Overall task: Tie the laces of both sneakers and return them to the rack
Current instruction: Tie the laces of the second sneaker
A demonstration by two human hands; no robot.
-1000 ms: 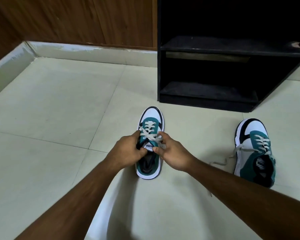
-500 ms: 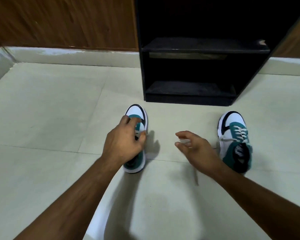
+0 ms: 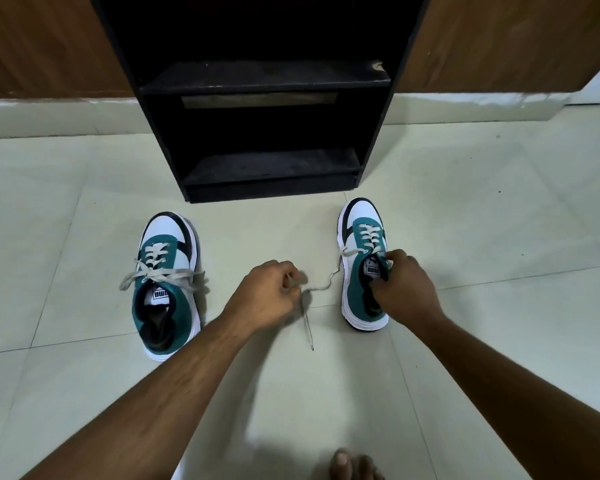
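Two teal, white and black sneakers stand on the tiled floor before a black shoe rack (image 3: 267, 188). The left sneaker (image 3: 165, 285) has its laces tied in a bow. The right sneaker (image 3: 362, 268) has loose laces. My left hand (image 3: 264, 296) pinches the loose grey lace (image 3: 321, 287) that trails from the right sneaker across the floor. My right hand (image 3: 402, 289) grips the right sneaker at its tongue and collar, and seems to hold the other lace end, which its fingers partly hide.
The rack's two lower shelves (image 3: 271, 166) hold nothing. A wooden wall (image 3: 49, 46) with a pale skirting (image 3: 59, 116) runs behind it. Bare toes (image 3: 354, 465) show at the bottom edge. Pale floor tiles (image 3: 499, 237) stretch on both sides of the sneakers.
My left hand has left the tied left sneaker and taken the loose lace of the right one. My right hand has moved onto the right sneaker. The view has shifted right and closer.
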